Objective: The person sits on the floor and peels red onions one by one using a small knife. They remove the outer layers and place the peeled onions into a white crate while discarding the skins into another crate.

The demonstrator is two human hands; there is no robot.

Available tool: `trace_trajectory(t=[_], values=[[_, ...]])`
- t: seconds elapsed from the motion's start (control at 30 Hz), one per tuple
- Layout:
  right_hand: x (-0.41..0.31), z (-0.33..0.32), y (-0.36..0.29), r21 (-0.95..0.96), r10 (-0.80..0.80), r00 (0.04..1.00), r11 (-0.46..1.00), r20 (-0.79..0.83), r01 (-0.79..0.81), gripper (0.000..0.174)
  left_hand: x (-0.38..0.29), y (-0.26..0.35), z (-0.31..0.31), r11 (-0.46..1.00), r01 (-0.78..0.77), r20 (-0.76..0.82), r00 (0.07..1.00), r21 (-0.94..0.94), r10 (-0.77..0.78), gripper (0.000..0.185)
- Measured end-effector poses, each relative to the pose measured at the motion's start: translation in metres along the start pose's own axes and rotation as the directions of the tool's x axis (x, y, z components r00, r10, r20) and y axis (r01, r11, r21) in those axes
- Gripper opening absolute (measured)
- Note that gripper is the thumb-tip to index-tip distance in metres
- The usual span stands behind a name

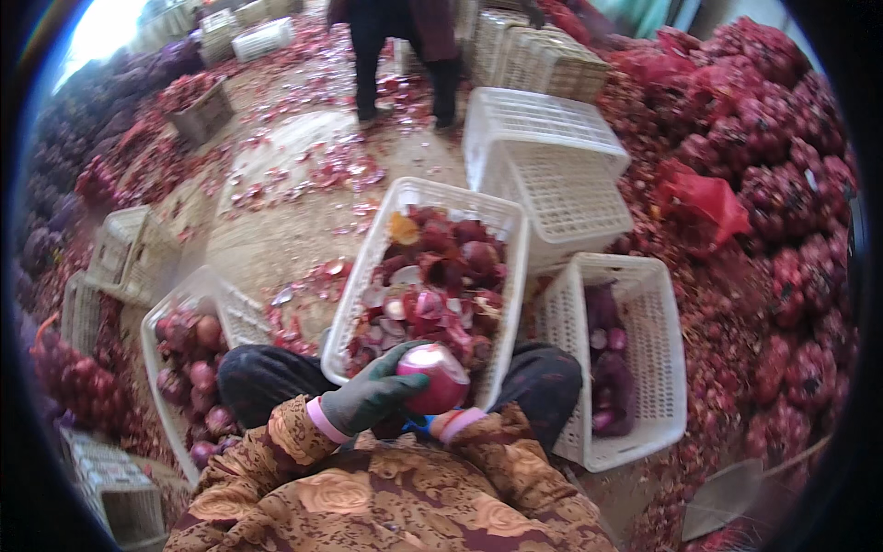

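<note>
My left hand (376,393), in a grey-green glove, grips a red onion (434,379) with a pale, shiny patch on top. Below the onion is my right hand (441,422), mostly hidden by it. Something blue (418,425) shows at that hand; whether it is held or worn is unclear. Between my knees sits a white plastic crate (455,192) filled with onion skins and cut pieces (428,303). To my left, another white crate (155,379) holds whole red onions (202,376). The white crate (645,338) on my right contains onions in a purple mesh bag (610,386).
Upturned white crates (552,186) stand ahead to the right. A person (400,41) stands beyond my crate. Mesh sacks of onions (772,172) pile along the right side, dark sacks (90,145) along the left. Skins litter the floor. A shovel-like blade (724,497) lies lower right.
</note>
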State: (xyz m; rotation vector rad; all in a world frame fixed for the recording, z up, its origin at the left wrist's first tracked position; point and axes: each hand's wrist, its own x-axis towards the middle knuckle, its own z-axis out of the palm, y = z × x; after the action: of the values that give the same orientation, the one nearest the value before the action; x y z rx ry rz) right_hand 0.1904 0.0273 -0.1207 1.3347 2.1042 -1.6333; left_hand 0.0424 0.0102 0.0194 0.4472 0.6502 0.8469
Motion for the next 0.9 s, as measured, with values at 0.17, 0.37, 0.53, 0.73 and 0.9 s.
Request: trace_trajectory(t=[0.17, 0.37, 0.53, 0.73, 0.9], values=[[0.004, -0.007, 0.015, 0.046, -0.039, 0.999, 0.998, 0.011, 0.038, 0.021, 0.046, 0.005, 0.080, 0.982, -0.147, 0.353, 0.931, 0.119, 0.097, 0.072], [0.013, 0.007, 0.022, 0.120, -0.082, 0.997, 0.989, 0.001, 0.081, 0.024, 0.032, 0.026, 0.057, 0.876, -0.436, 0.076, 0.900, 0.206, 0.430, 0.048], [0.009, 0.018, 0.029, 0.273, -0.090, 0.995, 0.957, -0.036, 0.096, 0.027, -0.010, 0.012, -0.023, 0.755, -0.600, -0.263, 0.708, 0.267, 0.656, 0.045], [-0.007, 0.008, 0.044, 0.481, 0.047, 0.995, 0.877, -0.086, 0.000, 0.031, -0.102, -0.010, -0.071, 0.585, -0.688, -0.510, 0.350, 0.429, 0.786, 0.043], [-0.030, -0.010, 0.016, 0.546, 0.279, 0.959, 0.810, -0.039, -0.214, 0.034, -0.181, -0.020, -0.135, 0.573, -0.588, -0.705, 0.004, 0.572, 0.709, 0.036]])
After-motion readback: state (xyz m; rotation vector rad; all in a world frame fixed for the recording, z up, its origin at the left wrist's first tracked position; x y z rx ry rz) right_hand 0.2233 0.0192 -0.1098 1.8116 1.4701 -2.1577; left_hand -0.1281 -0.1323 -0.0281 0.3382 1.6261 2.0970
